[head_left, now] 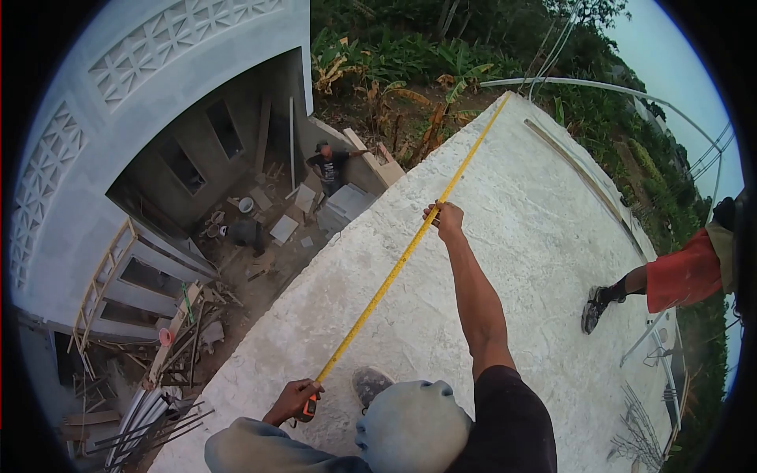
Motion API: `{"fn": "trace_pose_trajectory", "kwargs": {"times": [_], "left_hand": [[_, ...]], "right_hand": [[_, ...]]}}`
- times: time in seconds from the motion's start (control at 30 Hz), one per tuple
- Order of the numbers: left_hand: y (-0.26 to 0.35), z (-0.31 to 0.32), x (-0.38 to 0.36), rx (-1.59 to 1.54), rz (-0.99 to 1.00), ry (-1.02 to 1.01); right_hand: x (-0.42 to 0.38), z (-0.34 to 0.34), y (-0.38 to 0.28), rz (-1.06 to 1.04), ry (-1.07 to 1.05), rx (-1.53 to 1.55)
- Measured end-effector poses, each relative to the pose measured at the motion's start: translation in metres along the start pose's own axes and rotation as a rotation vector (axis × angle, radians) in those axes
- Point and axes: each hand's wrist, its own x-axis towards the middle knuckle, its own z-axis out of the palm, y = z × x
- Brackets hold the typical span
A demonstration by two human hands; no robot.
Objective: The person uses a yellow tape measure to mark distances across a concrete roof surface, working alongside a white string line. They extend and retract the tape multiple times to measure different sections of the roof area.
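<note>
My left hand (290,400) is wrapped round the orange and black case of a tape measure (310,407), low in the view near the slab's left edge. From the case a long yellow blade (378,296) runs out diagonally to the far corner of the rough white concrete slab (520,260). With my right arm stretched forward, my right hand (445,220) grips the blade partway along, its fingers closed around it. My knees and one speckled shoe (371,384) show between my arms.
The slab drops off on the left to a work area with a person (329,167), boards and a bucket (246,205). Another person's leg and shoe (593,309) stand at the right. A long wooden strip (583,177) lies along the far right edge; bare branches (640,433) lie below.
</note>
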Motion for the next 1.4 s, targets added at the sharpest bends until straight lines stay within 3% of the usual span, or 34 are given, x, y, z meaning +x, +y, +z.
{"fn": "trace_pose_trajectory", "kwargs": {"times": [0.23, 0.57, 0.6, 0.67, 0.8, 0.97, 1.27, 1.4], "left_hand": [[-0.076, -0.006, -0.091, -0.03, -0.209, 0.153], [-0.069, 0.007, -0.108, 0.029, -0.346, 0.327], [-0.074, 0.007, -0.103, 0.029, -0.346, 0.327], [-0.081, 0.007, -0.09, -0.032, -0.142, 0.371], [-0.049, 0.003, -0.075, -0.152, -0.234, 0.275], [-0.058, -0.001, -0.037, 0.06, -0.023, 0.233], [-0.038, -0.002, -0.013, 0.06, -0.063, 0.175], [-0.038, -0.008, -0.011, 0.116, -0.053, 0.175]], "right_hand": [[0.064, -0.011, -0.033, 0.026, 0.096, -0.082], [0.089, -0.007, -0.058, -0.024, 0.145, -0.033], [0.091, -0.008, -0.061, -0.025, 0.151, 0.003], [0.096, -0.009, -0.068, -0.034, 0.164, 0.017], [0.1, -0.013, -0.075, -0.024, 0.179, 0.041], [0.106, -0.027, -0.064, 0.026, 0.177, 0.035], [0.102, -0.042, -0.032, 0.008, 0.045, 0.007], [0.105, -0.042, -0.028, 0.023, 0.125, 0.087]]}}
